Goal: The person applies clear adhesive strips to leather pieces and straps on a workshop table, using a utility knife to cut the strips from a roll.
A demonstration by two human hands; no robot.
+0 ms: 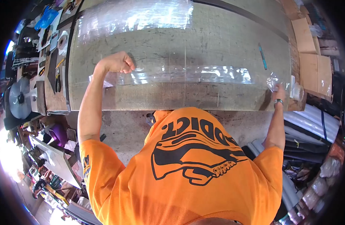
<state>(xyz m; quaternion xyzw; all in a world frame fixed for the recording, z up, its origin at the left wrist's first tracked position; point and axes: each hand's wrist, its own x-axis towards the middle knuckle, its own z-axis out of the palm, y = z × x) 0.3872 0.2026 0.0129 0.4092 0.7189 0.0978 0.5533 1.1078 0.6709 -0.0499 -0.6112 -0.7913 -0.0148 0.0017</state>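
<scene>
A long strip of clear plastic film (pixel 217 75) lies across the table near its front edge. My left hand (pixel 119 63) is closed, its fingers curled down over the strip's left end; what is in them, if anything, is hidden. Left of that hand, a small shiny piece of plastic (pixel 105 81) lies on the table. At the table's right end, my right hand (pixel 278 92) is closed on a small crumpled piece of clear plastic (pixel 272 82). A roll of clear tape (pixel 298 92) stands just right of it.
A wide stack of clear plastic sheets (pixel 138 17) lies at the table's far left. A blue cutter-like tool (pixel 262 57) rests at the right. Pliers (pixel 58 82) lie on the left side bench. Cardboard boxes (pixel 315 75) and grey rolls (pixel 315 122) stand at the right.
</scene>
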